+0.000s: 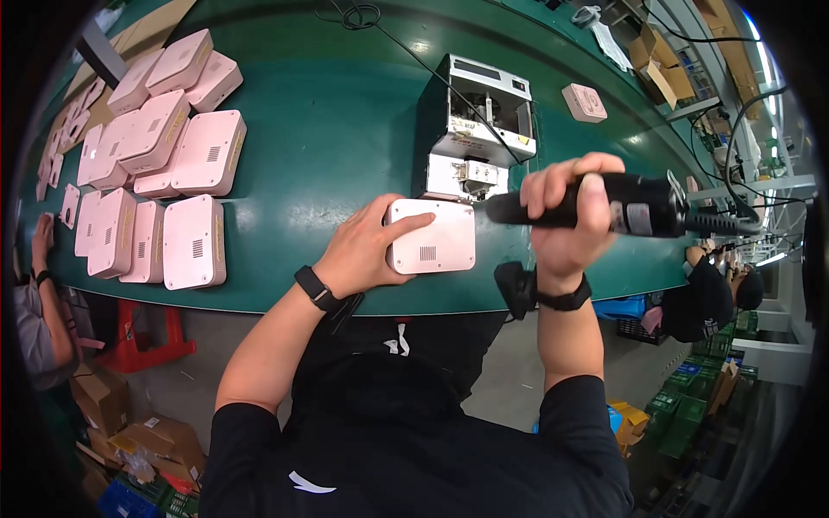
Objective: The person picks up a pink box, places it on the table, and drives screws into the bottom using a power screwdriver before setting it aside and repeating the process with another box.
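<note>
A pale pink, rounded box-shaped housing (452, 239) lies flat on the green bench in front of me, its small slotted grille and corner screw holes facing up. My left hand (358, 246) grips it by its left end, with the forefinger stretched across the top. In my right hand (566, 211) is a black electric screwdriver (646, 205), held nearly level to the right of the housing. Its tip end points left and is blurred; a cord runs from its back end. Just beyond the housing stands a silver and black screw feeder (484, 116).
Several similar pink housings (207, 154) are stacked and stood at the left of the green bench (328, 112). Another small pink part (585, 103) lies beyond the feeder. A black cable (410, 53) crosses the bench. A co-worker's hand (42, 240) rests at the far left edge.
</note>
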`<act>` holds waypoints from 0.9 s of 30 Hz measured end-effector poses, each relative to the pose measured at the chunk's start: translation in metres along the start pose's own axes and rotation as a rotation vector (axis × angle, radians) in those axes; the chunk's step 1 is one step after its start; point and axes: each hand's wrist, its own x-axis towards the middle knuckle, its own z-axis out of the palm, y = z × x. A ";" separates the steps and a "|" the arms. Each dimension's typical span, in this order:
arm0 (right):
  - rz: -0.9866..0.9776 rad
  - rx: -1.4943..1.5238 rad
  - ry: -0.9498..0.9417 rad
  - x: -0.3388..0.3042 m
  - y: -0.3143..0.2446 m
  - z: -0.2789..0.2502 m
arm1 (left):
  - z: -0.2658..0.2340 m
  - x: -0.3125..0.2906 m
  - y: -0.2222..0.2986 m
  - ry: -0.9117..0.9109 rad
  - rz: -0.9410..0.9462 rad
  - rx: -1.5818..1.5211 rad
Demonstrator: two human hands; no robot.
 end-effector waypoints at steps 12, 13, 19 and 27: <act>0.112 0.002 -0.090 -0.003 0.001 0.014 | -0.001 0.000 -0.008 -0.025 -0.006 -0.040; 0.125 0.051 -0.131 -0.013 -0.004 0.020 | -0.001 -0.001 -0.007 -0.027 -0.015 -0.044; 0.196 0.025 -0.312 -0.046 -0.024 0.048 | -0.001 -0.003 -0.006 0.036 0.009 -0.067; 0.288 -0.045 -0.367 -0.057 -0.013 0.054 | 0.002 -0.004 -0.007 0.023 0.029 -0.057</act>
